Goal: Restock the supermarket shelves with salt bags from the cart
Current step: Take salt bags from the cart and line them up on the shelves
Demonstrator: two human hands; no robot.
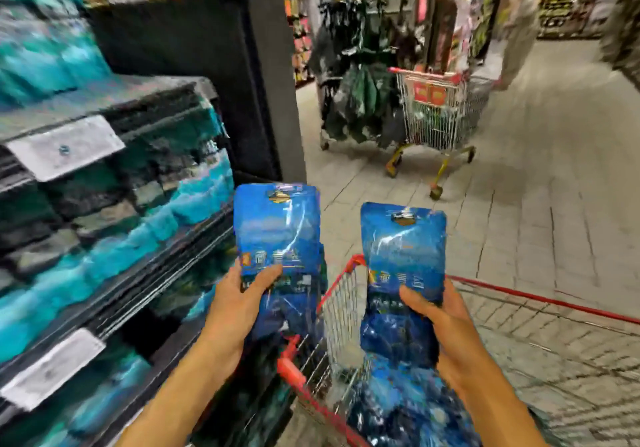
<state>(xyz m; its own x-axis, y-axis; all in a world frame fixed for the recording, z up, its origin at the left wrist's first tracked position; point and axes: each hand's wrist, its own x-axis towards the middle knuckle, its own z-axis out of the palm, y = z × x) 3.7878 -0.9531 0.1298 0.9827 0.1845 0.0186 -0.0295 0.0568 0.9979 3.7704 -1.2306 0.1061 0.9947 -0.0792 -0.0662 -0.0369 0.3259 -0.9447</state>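
shelves (114,225) left of your cart (346,308), pretty blurry | cart holds more blue bags | left hand (239,294) gripping one salt bag (277,228) above cart's left rim | right hand (440,311) clutching another bag (403,256) over the basket

Two glossy blue salt bags (277,228) (403,252) upright above the red-rimmed cart (519,296).

Both salt bags (277,232) (403,256) are glossy blue plastic film, creased and glinting. The cart (341,304) is bare wire metal with red plastic trim. The floor (554,187) is matt grey tile.
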